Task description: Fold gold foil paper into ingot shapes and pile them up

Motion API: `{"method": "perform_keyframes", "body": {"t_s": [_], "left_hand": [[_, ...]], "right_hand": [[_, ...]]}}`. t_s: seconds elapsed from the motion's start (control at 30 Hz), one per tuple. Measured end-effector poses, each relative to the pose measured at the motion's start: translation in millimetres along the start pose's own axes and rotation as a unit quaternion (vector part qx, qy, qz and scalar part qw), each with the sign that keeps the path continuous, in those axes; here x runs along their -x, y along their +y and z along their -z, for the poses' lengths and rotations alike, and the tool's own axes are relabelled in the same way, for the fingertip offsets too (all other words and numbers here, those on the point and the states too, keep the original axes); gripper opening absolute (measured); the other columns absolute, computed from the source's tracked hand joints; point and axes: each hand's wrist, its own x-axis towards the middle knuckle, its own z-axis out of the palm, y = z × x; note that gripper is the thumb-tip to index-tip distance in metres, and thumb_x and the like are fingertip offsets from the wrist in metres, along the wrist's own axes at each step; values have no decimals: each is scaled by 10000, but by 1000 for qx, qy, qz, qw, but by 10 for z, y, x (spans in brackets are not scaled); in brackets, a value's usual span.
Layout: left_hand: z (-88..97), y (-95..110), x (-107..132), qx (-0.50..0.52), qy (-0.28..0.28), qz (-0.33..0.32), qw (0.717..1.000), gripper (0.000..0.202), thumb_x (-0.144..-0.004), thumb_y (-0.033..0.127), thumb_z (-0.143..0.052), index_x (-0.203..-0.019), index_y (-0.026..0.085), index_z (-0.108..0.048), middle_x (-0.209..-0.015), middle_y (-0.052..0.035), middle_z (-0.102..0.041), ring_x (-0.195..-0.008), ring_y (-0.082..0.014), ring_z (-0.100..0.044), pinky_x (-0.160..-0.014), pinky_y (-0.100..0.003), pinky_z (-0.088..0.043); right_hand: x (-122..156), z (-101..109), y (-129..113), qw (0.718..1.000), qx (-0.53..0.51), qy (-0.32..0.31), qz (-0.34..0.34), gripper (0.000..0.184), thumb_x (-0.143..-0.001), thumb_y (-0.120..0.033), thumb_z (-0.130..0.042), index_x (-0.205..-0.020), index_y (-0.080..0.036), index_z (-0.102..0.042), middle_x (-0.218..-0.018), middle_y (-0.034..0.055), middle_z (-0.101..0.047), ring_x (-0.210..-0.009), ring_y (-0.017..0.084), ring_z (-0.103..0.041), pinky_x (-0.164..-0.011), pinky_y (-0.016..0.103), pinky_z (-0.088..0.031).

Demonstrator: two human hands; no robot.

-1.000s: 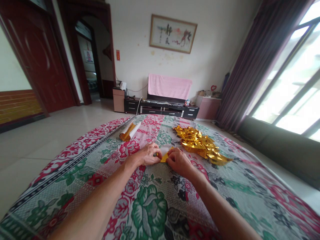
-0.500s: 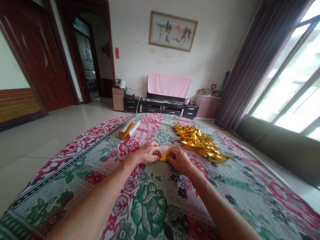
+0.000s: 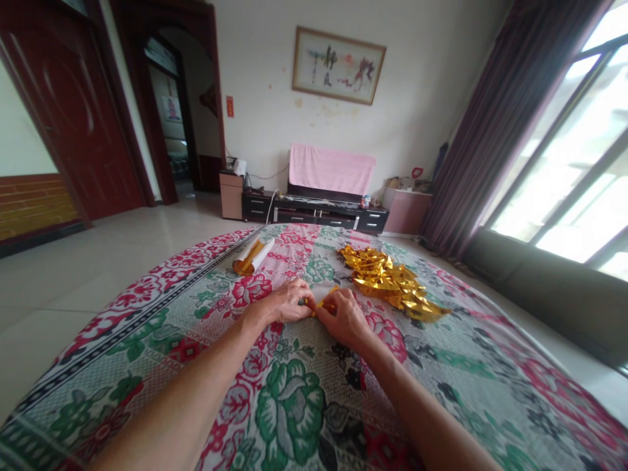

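Near the middle of the flowered tablecloth (image 3: 289,405), my left hand (image 3: 291,301) and my right hand (image 3: 342,313) meet over a small sheet of gold foil paper (image 3: 321,302). Both hands are closed, with fingertips pinching the sheet from either side. Most of it is hidden under the fingers; a yellow strip shows between them and a corner sticks up behind. Just beyond my right hand lies a pile of shiny folded gold foil pieces (image 3: 387,278). Further off to the left, a curled stack of gold paper with a white back (image 3: 252,256) rests on the cloth.
Past the table's far edge stands a low black TV cabinet (image 3: 299,216), with a pink cloth (image 3: 331,170) draped over the screen on it. A purple curtain (image 3: 471,144) and a window are at the right. Red-brown doors (image 3: 73,111) stand at the left.
My right hand has shifted slightly left, closer to my left hand, and less of the gold paper shows between them. My left hand has barely moved.
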Motion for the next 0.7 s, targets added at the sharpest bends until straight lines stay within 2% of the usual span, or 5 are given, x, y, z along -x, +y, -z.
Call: {"method": "perform_keyframes", "body": {"t_s": [0.13, 0.27, 0.5, 0.7], "left_hand": [[-18, -22, -8, -4, 4, -9, 1000, 144, -716, 266, -586, -826, 216, -664, -984, -37, -521, -957, -161, -494, -909, -285, -397], [-9, -8, 1, -5, 2, -8, 1000, 145, -714, 263, -592, -827, 210, -666, -981, -38, -521, -960, -159, -492, -912, -279, -394], [57, 87, 20, -7, -13, 11, 1000, 152, -720, 264, -575, -838, 225, -664, -1009, -33, -521, -970, -157, -485, -936, -289, -372], [43, 64, 10, 5, -14, 8, 1000, 159, -711, 263, -586, -840, 222, -671, -1036, -53, -512, -988, -180, -482, -932, -312, -374]], "right_hand": [[22, -90, -31, 999, 27, 11, -14, 224, -730, -402, -590, -719, -177, -592, -813, 63, -552, -782, 170, -528, -671, 267, -415], [9, -60, -2, 1000, 17, -9, 9, 144, -723, -336, -610, -746, -194, -602, -821, 50, -548, -847, 178, -512, -708, 271, -408], [-58, 80, 40, 996, -34, -75, 15, 41, -677, -195, -624, -708, -168, -620, -789, 37, -539, -830, 163, -496, -726, 262, -401], [-115, 113, 84, 995, -29, -99, 17, 78, -666, -140, -580, -722, -164, -628, -746, 22, -544, -748, 146, -500, -669, 247, -397]]}}
